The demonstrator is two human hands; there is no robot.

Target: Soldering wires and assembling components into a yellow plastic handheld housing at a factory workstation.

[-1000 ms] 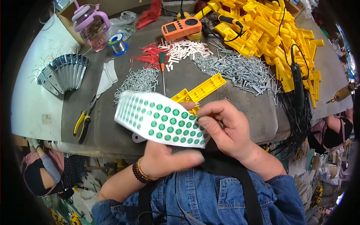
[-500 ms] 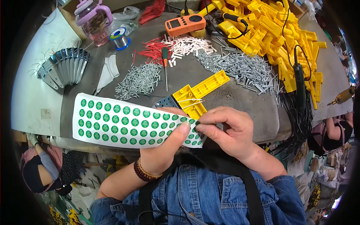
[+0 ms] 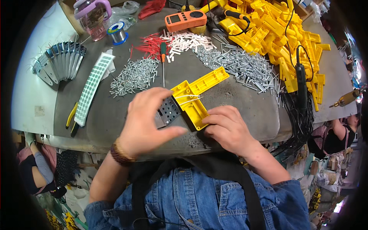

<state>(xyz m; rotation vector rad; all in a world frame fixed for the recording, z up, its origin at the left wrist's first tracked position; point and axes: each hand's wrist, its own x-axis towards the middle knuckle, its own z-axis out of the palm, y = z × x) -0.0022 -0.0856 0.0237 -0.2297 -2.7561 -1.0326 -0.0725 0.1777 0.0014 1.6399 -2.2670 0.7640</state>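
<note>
A yellow plastic housing [image 3: 197, 111], with thin white wires across it and a long arm pointing up to the right, lies open side up on the grey table. Joined to its left side is a perforated metal plate [image 3: 168, 111]. My right hand [image 3: 230, 130] is closed at the housing's lower right edge, its fingertips partly hidden. Over the plate hovers my left hand [image 3: 143, 120], open, thumb and fingers spread, holding nothing. The sheet of round green stickers [image 3: 94, 90] lies to the left, partly over yellow-handled pliers [image 3: 71, 115] and a white cloth [image 3: 110, 69].
Small screws [image 3: 136, 76], a screwdriver [image 3: 163, 57], red sleeves [image 3: 150, 45], white tubes [image 3: 188, 43] and long screws [image 3: 249, 69] lie beyond. Yellow housings [image 3: 280, 38] are heaped at right, metal plates [image 3: 63, 61] at left. An orange meter [image 3: 186, 21] stands behind.
The sticker sheet has left my hands and now lies at the left. My left hand has moved left and opened; my right hand has come down slightly to the housing's edge.
</note>
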